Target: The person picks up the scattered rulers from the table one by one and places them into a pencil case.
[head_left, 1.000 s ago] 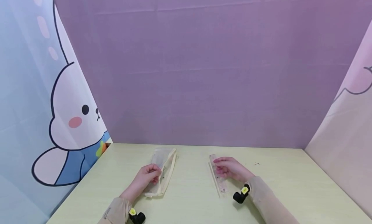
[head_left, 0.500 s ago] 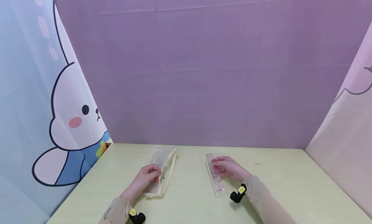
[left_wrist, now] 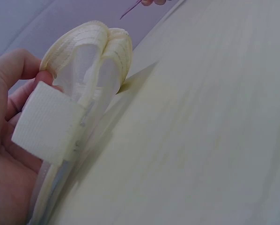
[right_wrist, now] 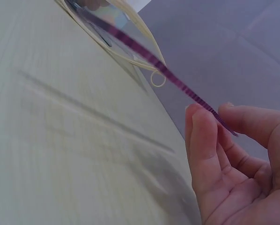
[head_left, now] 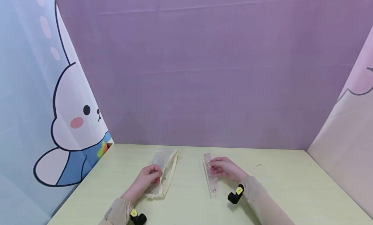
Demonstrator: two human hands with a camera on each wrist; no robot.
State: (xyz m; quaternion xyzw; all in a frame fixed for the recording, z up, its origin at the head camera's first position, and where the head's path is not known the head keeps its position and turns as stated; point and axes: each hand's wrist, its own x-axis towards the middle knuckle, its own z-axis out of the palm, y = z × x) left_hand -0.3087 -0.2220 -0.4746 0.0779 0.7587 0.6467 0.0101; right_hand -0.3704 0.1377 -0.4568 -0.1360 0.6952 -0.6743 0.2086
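Note:
A see-through pencil pouch (head_left: 158,156) with cream zip edging lies tilted on the table, left of the middle. My left hand (head_left: 147,176) pinches its edge, and in the left wrist view the mouth of the pouch (left_wrist: 100,44) gapes. Inside, some contents show, too unclear to name. To the right, my right hand (head_left: 228,170) holds a pink translucent ruler (head_left: 214,187) between thumb and fingers, raised above the tabletop. In the right wrist view the ruler (right_wrist: 144,52) is seen nearly edge-on, and its far end overlaps the pouch in the picture.
The pale wooden table (head_left: 276,192) ends at a purple cloth backdrop (head_left: 204,72). A few tiny dark marks (head_left: 259,165) are on the table, beyond my right hand. Printed cloths flank both sides, the left one with a cartoon rabbit (head_left: 75,105).
My right hand has moved a little left with the ruler, closer to the pouch. The left hand and the pouch stay where they were.

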